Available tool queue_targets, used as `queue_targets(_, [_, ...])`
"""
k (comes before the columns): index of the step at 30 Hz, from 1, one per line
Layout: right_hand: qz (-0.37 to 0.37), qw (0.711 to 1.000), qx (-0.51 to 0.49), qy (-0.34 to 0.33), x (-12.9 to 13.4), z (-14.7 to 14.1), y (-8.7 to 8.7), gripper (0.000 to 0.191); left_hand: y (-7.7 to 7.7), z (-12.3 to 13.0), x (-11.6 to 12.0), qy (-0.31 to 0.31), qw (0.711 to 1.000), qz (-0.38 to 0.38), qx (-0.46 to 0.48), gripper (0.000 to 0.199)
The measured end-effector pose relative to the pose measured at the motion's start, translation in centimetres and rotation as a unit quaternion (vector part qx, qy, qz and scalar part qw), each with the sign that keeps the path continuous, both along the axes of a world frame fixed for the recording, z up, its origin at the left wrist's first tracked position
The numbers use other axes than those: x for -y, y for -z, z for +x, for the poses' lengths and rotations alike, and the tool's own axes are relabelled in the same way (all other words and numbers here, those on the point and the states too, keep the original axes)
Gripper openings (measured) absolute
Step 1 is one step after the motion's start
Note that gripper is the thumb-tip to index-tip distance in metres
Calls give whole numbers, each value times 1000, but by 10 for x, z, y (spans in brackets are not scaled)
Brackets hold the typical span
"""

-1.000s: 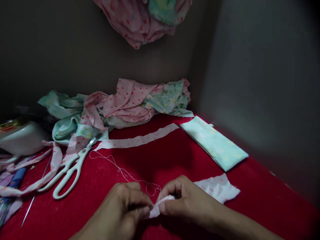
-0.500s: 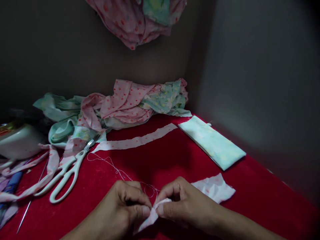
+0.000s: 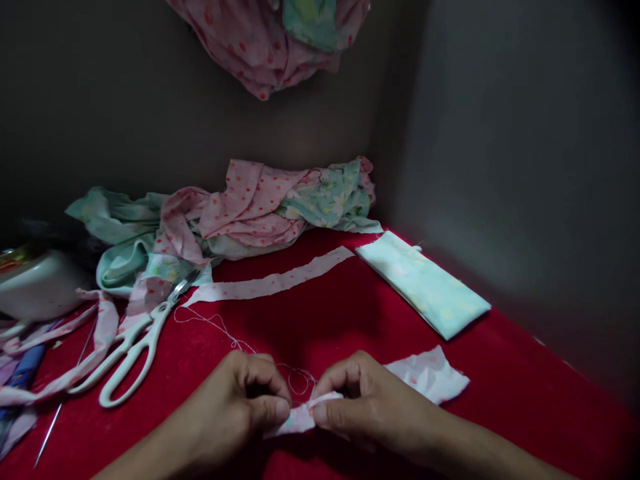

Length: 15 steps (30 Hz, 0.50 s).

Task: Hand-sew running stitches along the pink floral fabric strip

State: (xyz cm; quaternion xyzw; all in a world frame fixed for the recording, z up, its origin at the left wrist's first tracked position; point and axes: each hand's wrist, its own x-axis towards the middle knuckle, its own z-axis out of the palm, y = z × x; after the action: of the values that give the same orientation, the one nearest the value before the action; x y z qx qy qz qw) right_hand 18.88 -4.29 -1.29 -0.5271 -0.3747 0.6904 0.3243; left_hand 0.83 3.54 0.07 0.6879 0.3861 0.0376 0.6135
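Between my two hands a small strip of pale pink printed fabric [image 3: 301, 420] is stretched low over the red cloth. My left hand [image 3: 250, 393] pinches its left end between thumb and forefinger. The right end sits in the pinch of my right hand [image 3: 360, 400], part of it hidden by the fingers. A loose pale thread [image 3: 220, 325] runs in loops from near my fingers toward the scissors. Whether a needle is in either hand I cannot tell. Past my right hand lies a crumpled white-pink fabric piece [image 3: 429, 375].
White-handled scissors [image 3: 143, 340] lie at left, beside a thin metal rod [image 3: 53, 430] and a white bowl [image 3: 43, 283]. A long pink strip [image 3: 275, 285], a folded mint cloth [image 3: 425, 283] and heaped fabric [image 3: 250, 213] lie farther back. More fabric [image 3: 265, 50] hangs above.
My left hand has moved slightly left, away from my right hand. The fabric strip between them now lies flatter and more drawn out. My right hand has stayed almost in place.
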Motion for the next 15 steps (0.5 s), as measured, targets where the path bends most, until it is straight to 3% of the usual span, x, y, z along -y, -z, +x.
queue_targets(4, [-1,1000,-20,3,1,-2,1,10,-1,2,6,-14,999,-28,-6,12])
queue_targets(6, [-1,1000,-17,6,1,-3,1,10,-4,3,11,-4,1000,-3,-9,12])
queue_targets(8, [-2,1000,-7,10,2,-4,1,9,-7,2,14,7,996,87,9,15])
queue_targets(11, [5,1000,-5,11,1,-6,1,9,-6,2,18,27,962,254,97,19])
queue_targets(15, [25,1000,-14,4,2,-9,1,20,8,6,26,74,927,335,151,22])
